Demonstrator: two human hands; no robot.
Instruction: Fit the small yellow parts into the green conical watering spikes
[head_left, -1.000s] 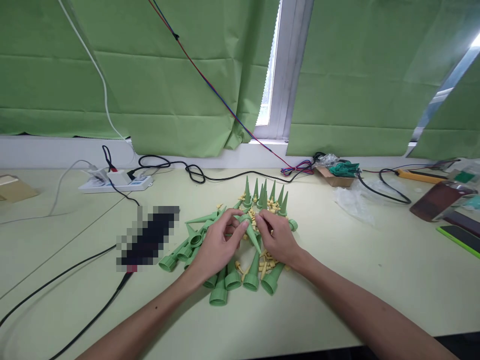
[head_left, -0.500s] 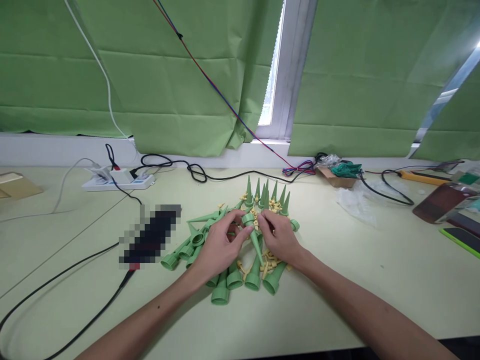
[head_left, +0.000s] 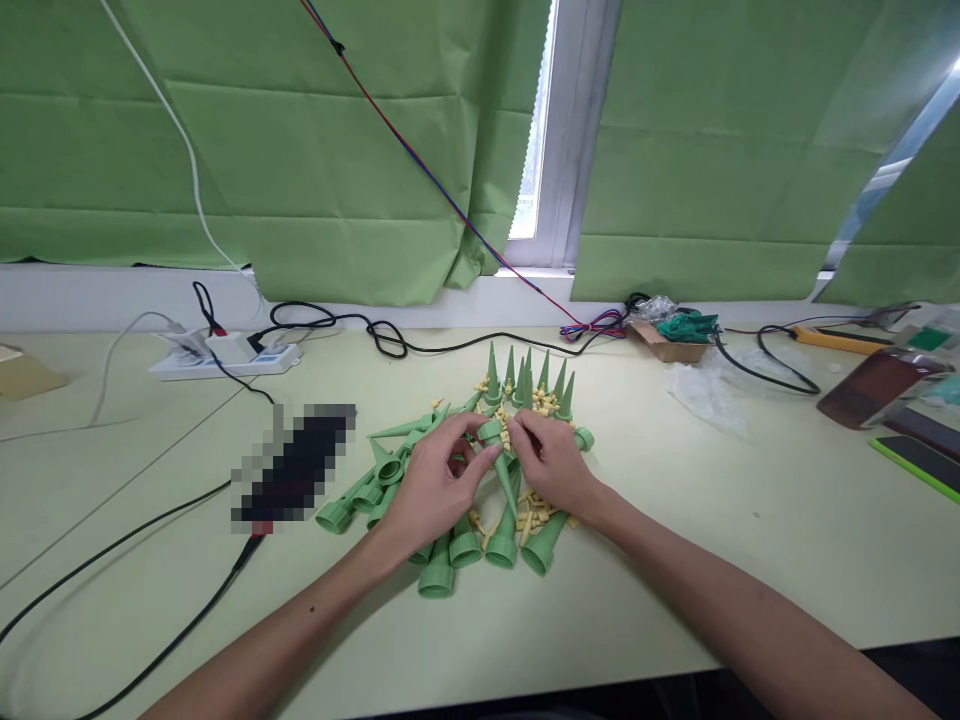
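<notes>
A heap of green plastic cone spikes (head_left: 390,465) lies on the pale table (head_left: 675,560), mixed with several small yellow pieces (head_left: 536,510). Over the heap my left hand (head_left: 431,490) pinches the wide end of one green cone spike (head_left: 501,462), its tip pointing towards me. My right hand (head_left: 551,465) meets it from the right, fingertips at the cone's open mouth; whether it pinches a yellow piece there I cannot tell. Several cones (head_left: 525,385) stand upright at the heap's far side.
A white power strip (head_left: 225,358) with black cables (head_left: 390,345) lies at the back left. A blurred dark object (head_left: 296,470) sits left of the heap. At the right are a clear plastic bag (head_left: 705,395), a small box (head_left: 664,340), and dark flat items (head_left: 877,385). Green curtains hang behind.
The hands stay together on the cone; it has turned slightly so its tip points more towards me. The view has shifted a little.
</notes>
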